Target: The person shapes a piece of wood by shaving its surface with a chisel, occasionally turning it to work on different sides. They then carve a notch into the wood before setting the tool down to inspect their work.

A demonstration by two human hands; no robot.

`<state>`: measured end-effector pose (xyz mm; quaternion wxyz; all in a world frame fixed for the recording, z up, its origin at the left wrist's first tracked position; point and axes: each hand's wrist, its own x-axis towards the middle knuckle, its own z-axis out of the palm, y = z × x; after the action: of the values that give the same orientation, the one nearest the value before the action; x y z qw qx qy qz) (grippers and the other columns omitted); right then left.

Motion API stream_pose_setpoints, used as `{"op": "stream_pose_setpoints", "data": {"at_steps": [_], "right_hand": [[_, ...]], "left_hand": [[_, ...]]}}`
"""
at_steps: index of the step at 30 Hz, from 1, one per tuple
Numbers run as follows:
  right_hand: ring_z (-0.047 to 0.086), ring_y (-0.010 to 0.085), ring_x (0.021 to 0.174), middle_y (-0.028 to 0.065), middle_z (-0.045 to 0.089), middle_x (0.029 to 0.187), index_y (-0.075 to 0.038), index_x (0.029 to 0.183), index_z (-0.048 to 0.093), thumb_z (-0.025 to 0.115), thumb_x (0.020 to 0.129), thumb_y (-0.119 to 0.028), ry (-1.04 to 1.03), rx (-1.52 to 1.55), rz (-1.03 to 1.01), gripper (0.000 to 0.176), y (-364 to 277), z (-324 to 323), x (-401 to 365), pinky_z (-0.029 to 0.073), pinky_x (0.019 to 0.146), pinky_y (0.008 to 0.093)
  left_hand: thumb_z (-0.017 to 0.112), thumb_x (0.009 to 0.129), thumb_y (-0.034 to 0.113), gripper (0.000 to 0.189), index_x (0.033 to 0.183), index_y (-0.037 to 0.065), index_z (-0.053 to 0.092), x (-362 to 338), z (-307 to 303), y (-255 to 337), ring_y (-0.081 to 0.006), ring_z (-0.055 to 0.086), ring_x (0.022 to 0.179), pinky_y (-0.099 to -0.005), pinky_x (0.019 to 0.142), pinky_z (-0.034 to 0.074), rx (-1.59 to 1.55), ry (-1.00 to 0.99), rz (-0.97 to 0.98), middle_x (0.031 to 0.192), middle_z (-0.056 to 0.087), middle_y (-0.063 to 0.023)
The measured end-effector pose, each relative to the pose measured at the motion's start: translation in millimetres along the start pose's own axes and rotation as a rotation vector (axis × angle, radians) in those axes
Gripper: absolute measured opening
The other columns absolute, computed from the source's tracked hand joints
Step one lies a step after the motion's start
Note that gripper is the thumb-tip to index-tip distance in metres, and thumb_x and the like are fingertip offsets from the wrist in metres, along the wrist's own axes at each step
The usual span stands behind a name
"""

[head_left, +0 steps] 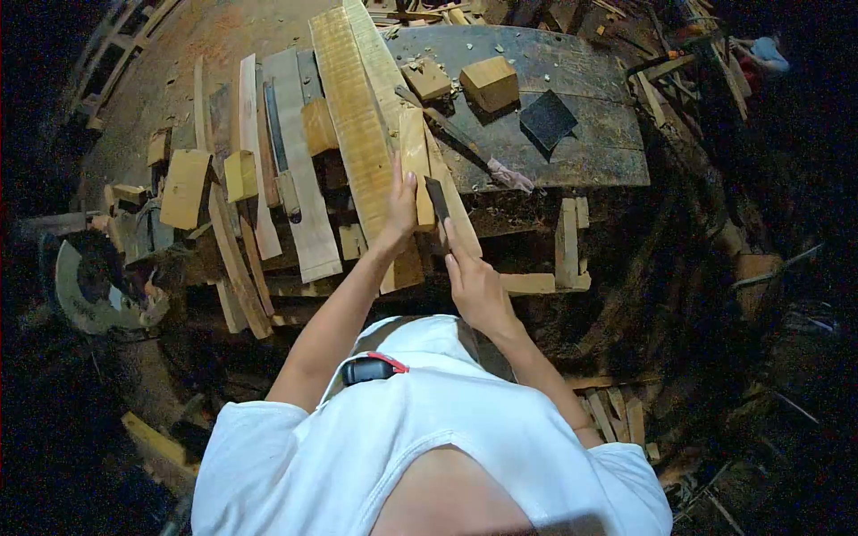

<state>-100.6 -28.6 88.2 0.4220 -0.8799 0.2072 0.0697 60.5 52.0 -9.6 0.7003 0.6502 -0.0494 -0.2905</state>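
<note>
My left hand (401, 198) is closed around the near left side of a short pale wooden piece (414, 147), which lies over long boards. My right hand (475, 284) grips the near end of a dark flat tool (437, 198), its fingers stretched along it. The tool's dark blade rests against or just beside the right edge of the wooden piece. Under and left of them runs a long yellowish board (350, 107); a narrower pale board (460, 205) lies beneath on the right.
A dark workbench (594, 107) holds two wooden blocks (490, 84), a black square pad (547, 122), a long-handled tool (456, 134) and a pink cloth (510, 175). More planks (304, 196) lie to the left. Wood scraps (617, 413) sit low on the right.
</note>
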Motion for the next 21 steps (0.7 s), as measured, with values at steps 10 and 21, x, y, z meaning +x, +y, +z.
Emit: {"op": "stream_pose_setpoints", "data": {"at_steps": [10, 21], "right_hand": [[0.058, 0.0469, 0.079, 0.0308, 0.059, 0.088, -0.014, 0.145, 0.027, 0.044, 0.094, -0.016, 0.072, 0.04, -0.122, 0.053, 0, 0, 14, 0.045, 0.068, 0.0532], [0.055, 0.0494, 0.088, 0.0347, 0.056, 0.094, -0.021, 0.144, 0.028, 0.041, 0.095, -0.02, -0.065, 0.064, 0.027, 0.05, -13, -17, 26, 0.044, 0.074, 0.0541]], "left_hand": [[0.036, 0.1, 0.025, 0.052, 0.146, 0.004, 0.022, 15, -6, -23, -0.0202, 0.04, 0.124, -0.031, 0.105, 0.032, -0.184, 0.02, -0.012, 0.14, 0.038, -0.0124], [0.032, 0.101, 0.025, 0.051, 0.148, 0.009, 0.017, -4, 8, 11, -0.0223, 0.048, 0.116, -0.0329, 0.096, 0.04, -0.156, 0.02, -0.127, 0.136, 0.042, -0.0139]]}}
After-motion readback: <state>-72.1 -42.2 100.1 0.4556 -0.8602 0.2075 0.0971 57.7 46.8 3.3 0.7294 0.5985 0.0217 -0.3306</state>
